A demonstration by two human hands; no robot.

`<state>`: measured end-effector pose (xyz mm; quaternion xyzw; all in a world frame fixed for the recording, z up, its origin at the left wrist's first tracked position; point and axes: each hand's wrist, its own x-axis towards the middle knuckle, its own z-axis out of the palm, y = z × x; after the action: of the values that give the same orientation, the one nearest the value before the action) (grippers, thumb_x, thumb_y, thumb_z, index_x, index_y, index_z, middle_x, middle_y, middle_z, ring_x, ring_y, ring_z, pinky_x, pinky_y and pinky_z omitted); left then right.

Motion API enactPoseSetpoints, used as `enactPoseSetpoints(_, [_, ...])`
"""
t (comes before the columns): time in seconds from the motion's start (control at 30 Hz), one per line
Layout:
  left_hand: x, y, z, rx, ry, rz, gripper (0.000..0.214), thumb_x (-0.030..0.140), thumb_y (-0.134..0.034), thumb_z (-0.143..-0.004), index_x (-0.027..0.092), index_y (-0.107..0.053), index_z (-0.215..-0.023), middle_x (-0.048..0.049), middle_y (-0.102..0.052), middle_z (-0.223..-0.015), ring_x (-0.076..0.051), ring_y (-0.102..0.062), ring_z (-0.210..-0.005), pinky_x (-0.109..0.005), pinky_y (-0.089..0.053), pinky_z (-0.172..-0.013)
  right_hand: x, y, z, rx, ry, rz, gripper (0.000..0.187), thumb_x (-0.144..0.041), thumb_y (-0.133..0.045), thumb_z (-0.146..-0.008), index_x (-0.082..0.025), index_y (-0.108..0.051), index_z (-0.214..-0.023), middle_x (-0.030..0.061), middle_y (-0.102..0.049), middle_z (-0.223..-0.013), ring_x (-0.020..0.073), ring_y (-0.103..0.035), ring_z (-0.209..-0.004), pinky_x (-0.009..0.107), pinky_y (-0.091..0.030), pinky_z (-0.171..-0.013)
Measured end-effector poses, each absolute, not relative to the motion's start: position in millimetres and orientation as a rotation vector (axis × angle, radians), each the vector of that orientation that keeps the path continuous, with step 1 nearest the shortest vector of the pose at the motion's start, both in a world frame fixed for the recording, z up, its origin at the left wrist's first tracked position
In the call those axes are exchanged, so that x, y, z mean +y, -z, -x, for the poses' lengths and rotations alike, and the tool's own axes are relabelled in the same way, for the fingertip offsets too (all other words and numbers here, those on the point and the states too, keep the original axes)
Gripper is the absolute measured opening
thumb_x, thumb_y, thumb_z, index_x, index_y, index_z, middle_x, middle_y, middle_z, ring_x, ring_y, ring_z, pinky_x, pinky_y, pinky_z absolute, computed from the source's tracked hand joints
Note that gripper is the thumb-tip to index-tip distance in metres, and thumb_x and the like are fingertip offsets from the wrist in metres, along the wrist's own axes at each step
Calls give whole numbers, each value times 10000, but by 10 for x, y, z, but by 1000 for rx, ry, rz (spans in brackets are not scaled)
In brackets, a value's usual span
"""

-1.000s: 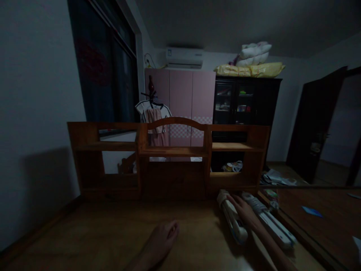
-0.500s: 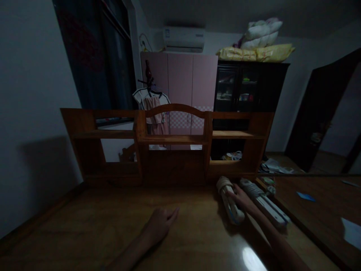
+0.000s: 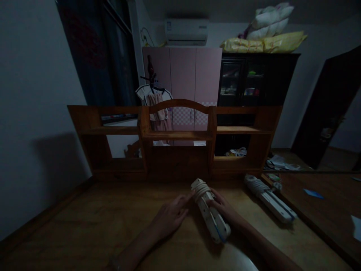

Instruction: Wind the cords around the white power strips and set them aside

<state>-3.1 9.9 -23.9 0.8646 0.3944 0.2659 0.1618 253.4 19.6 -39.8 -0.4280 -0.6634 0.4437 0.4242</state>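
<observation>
A white power strip (image 3: 210,212) with its cord wound round its far end lies on the wooden desk (image 3: 113,233) in front of me. My right hand (image 3: 225,210) grips it from the right side, fingers curled on its body. My left hand (image 3: 172,216) lies with fingers stretched out, its fingertips touching the strip's wound cord from the left. A second white power strip (image 3: 270,197), also with wound cord, lies further right on the desk, untouched.
A wooden shelf unit (image 3: 175,139) stands along the desk's far edge. The desk's right edge drops to a floor with a blue scrap (image 3: 313,194) and papers. Behind are a pink wardrobe (image 3: 183,82) and a dark cabinet (image 3: 254,82). The room is dim.
My right hand has dragged the nearer power strip leftward to the middle of the desk. My left hand has moved right and opened against it. The view shifted slightly.
</observation>
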Motion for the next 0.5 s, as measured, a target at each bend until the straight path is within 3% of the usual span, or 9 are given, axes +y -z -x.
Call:
enactPoseSetpoints(0.17, [94, 222, 46, 1033, -633, -2640, 651, 176, -467, -885, 428, -223, -1434, -15, -431, -1367, -203, -512, -1132, -308, -428, -946, 167, 411, -2509, -1698, -1211, 1015, 618, -442, -604, -799, -228, -433, -1353, 74, -527, -1312, 279, -458, -1221, 426, -320, -1046])
enactPoseSetpoints(0.5, [153, 324, 47, 947, -684, -2751, 672, 176, -465, -894, 413, -173, -1449, -44, -346, -1418, -227, -501, -1159, -370, -469, -945, 161, 389, -2535, -1638, -1247, 993, 499, -362, -546, -832, -225, -492, -1309, 56, -478, -1370, 266, -407, -1262, 414, -270, -1071])
